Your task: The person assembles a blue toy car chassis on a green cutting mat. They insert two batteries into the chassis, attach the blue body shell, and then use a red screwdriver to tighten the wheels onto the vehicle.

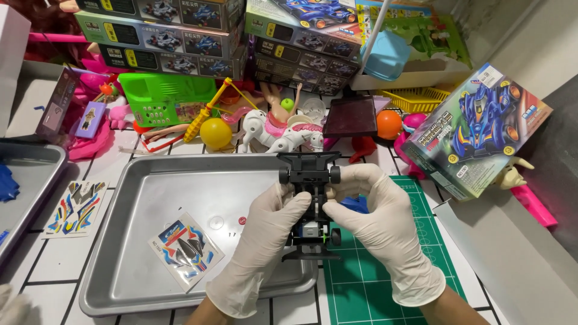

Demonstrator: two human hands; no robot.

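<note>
Head view shows my gloved left hand (pixel 265 241) and right hand (pixel 379 222) both clamped on the black chassis (pixel 310 180), tray (pixel 144 180) beneath, sticker sheet (pixel 185 250) left of it.

Toy car chassis (pixel 311 198) black; hands' gloves white; tray (pixel 138 283) silver-grey; cutting mat (pixel 367 289) green, gridded; ball (pixel 215 133) yellow.

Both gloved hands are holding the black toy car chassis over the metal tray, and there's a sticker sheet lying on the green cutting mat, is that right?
Not quite. The head view shows the sticker sheet lying in the metal tray, not on the green cutting mat. The rest holds: the left hand and right hand, both gloved, hold the black toy car chassis over the tray's right edge.
</note>
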